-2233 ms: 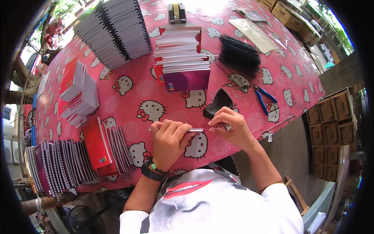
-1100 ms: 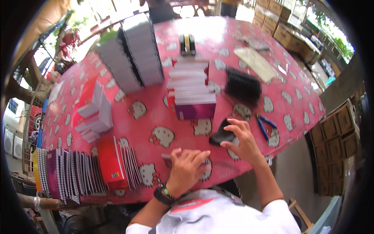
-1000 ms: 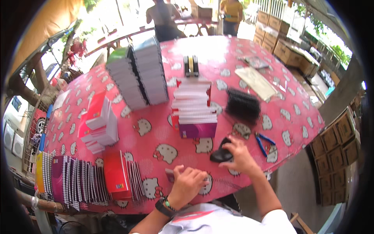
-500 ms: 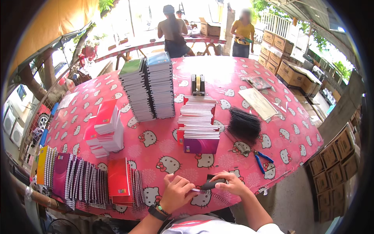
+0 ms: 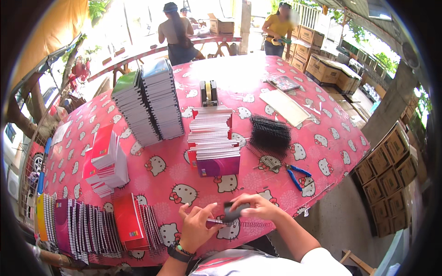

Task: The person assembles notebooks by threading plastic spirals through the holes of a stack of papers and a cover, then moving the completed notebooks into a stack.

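My left hand (image 5: 197, 225) grips a small notebook (image 5: 214, 222) at the table's near edge, thumb along it and some fingers raised. The notebook shows nearly edge-on with a purple cover. From it a thin spiral binding coil (image 5: 253, 224) stretches out to the right. My right hand (image 5: 256, 206) is closed on a dark grey hand tool (image 5: 234, 212), whose kind I cannot make out. The tool is held just above the notebook's right end, beside the coil; whether they touch is unclear.
A notebook stack (image 5: 216, 142) stands ahead, with black coils (image 5: 270, 136) and blue-handled pliers (image 5: 297, 177) to its right. Tall notebook piles (image 5: 161, 101) rise behind left. Bound notebooks (image 5: 92, 225) line the near left. A tape dispenser (image 5: 209, 94) sits farther back. People work beyond.
The dark tool has turned more upright and lifted a little from the coil. My left fingers have spread and risen off the notebook. The whole view has swung slightly right.
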The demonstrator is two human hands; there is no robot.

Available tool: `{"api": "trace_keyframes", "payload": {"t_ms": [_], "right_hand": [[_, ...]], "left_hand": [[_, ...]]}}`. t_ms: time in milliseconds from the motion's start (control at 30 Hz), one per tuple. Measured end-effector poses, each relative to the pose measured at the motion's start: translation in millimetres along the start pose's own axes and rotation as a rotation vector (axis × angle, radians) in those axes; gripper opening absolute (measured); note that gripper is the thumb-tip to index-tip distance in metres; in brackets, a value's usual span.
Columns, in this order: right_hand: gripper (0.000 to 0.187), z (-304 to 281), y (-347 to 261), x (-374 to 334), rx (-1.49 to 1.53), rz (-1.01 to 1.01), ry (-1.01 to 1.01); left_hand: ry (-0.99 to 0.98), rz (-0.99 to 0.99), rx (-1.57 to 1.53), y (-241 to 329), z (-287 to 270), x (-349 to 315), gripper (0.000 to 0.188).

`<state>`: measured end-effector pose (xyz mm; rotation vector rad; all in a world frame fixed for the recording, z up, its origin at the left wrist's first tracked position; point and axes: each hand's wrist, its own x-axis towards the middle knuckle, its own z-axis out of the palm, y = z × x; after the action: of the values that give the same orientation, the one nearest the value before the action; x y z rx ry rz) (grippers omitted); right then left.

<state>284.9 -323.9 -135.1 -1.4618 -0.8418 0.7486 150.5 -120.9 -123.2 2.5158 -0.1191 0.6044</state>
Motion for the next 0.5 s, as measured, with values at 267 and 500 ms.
{"api": "trace_keyframes", "payload": {"t_ms": [267,500], "right_hand": [[0.044,8,-16,11,0.057,-0.081,-0.158],[0.050,11,-8,22,-0.110,-0.052,-0.046]], "left_hand": [[0.256,-0.197,-0.145,-26,-4,-15,0.085],[0.098,-0.337,-0.910,-50,26,-27,0.047]]}}
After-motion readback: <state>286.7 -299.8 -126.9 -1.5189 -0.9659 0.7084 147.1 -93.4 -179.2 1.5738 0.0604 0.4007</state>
